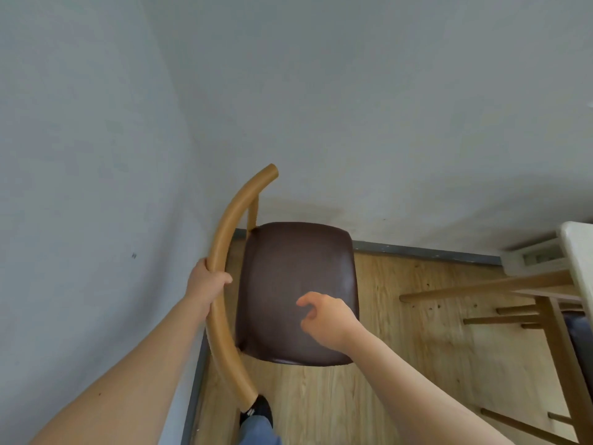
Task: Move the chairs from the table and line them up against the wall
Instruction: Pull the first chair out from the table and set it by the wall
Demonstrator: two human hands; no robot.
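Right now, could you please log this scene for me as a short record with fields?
chair: brown padded seat, curved wooden backrest, standing in the room corner
backrest: runs along the left wall
left hand: gripping the backrest
right hand: loosely curled above the seat, holding nothing
table: white top, at the right edge
floor: light wood

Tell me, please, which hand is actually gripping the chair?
The left hand, wrapped around the curved wooden backrest; the right hand hovers loosely over the brown seat.
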